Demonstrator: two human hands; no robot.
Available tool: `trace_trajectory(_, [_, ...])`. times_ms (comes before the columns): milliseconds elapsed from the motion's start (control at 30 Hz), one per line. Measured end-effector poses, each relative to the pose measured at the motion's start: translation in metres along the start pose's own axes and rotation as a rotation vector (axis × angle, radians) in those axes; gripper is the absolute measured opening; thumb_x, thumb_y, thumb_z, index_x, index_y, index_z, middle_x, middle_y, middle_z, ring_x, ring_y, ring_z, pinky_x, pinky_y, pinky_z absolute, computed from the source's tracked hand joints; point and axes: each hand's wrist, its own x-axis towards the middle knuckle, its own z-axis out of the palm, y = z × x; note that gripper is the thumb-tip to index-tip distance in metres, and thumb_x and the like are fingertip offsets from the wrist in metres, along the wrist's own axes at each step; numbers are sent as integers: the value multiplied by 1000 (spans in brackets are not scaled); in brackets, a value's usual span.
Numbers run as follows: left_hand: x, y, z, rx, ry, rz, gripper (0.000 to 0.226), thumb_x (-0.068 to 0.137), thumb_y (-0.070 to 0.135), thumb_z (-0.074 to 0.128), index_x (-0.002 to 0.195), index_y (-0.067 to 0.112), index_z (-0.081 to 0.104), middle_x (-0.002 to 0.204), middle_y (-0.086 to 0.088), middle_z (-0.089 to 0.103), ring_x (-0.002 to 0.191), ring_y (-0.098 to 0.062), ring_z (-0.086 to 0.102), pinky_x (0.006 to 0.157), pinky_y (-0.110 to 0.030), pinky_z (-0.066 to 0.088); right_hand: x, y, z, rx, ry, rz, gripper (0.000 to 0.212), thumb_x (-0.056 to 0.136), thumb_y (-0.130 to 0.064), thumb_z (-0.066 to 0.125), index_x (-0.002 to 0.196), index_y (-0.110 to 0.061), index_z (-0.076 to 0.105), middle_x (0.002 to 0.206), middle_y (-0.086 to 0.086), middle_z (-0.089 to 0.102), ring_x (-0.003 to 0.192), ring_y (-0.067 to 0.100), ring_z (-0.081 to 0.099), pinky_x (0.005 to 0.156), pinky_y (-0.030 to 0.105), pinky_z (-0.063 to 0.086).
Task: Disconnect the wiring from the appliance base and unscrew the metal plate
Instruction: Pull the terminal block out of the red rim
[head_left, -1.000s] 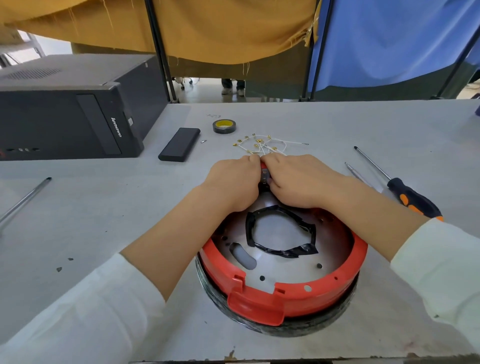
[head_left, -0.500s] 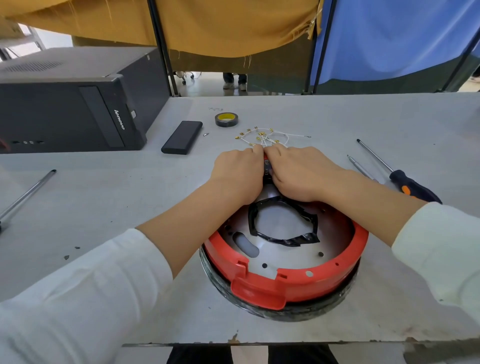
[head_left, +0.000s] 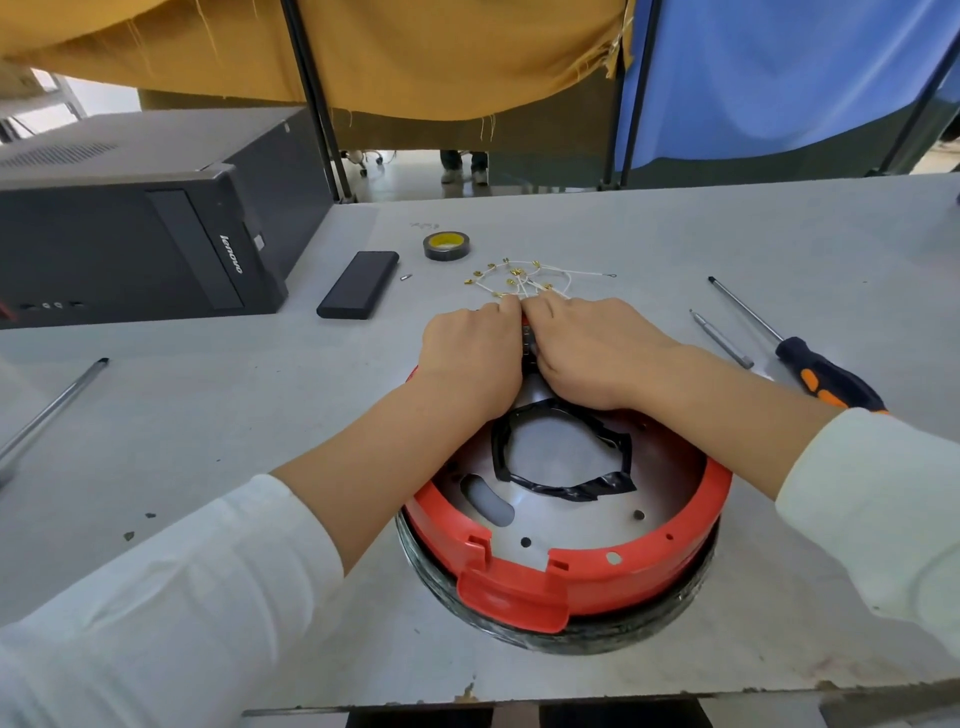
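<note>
Wiring (head_left: 524, 280) is fanning out on the bench (head_left: 675, 244) just beyond both hands; left hand (head_left: 470, 358) and right hand (head_left: 592, 353) are pinching together at the appliance base's (head_left: 571, 571) far rim, grip closed on something hidden.

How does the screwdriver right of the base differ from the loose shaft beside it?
The screwdriver has a black-and-orange handle; the loose shaft is bare metal with none. The screwdriver is longer and lies farther right; the loose shaft lies nearer the red base. Both lie flat on the table, roughly parallel and untouched.
</note>
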Motion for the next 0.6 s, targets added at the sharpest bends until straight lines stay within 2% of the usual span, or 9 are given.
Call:
trace_trajectory(200, [0, -1, -5, -84, -55, -1, 26, 85, 16, 44, 110, 11, 42, 111, -6, 58, 96, -30, 60, 63, -32, 33, 1, 0, -3, 80, -40, 40, 37, 91, -26, 37, 126, -13, 42, 123, 7, 53, 105, 28, 56, 69, 34, 33])
trace_trajectory(333, [1, -8, -10, -157, -99, 12, 24, 86, 15, 43, 109, 11, 43, 113, -7, 58, 97, -31, 59, 66, -32, 32, 0, 0, -9, 135, -61, 67, 33, 92, -27, 36, 122, -17, 45, 122, 3, 55, 103, 26, 57, 68, 33, 32])
trace_trajectory(433, [0, -12, -11, -176, -112, 38, 19, 90, 18, 41, 108, 12, 43, 114, -7, 58, 100, -31, 58, 68, -32, 32, -2, -2, -13, 188, -70, 99, 21, 90, -28, 37, 108, -19, 45, 112, 2, 59, 91, 25, 56, 66, 33, 29])
trace_trajectory(500, [-2, -14, -11, -177, -120, 55, 17, 92, 21, 41, 107, 13, 43, 114, -7, 58, 99, -31, 57, 68, -32, 31, -4, -4, -16, 198, -78, 104, 11, 90, -30, 37, 97, -22, 39, 106, 2, 60, 78, 23, 48, 64, 33, 27])
trace_trajectory(600, [-8, -15, -12, -190, -127, 70, 16, 93, 22, 41, 106, 13, 43, 113, -7, 58, 98, -31, 57, 67, -32, 30, -8, -7, -17, 178, -88, 92, 14, 89, -33, 36, 96, -22, 39, 104, 1, 59, 76, 21, 45, 63, 33, 27])
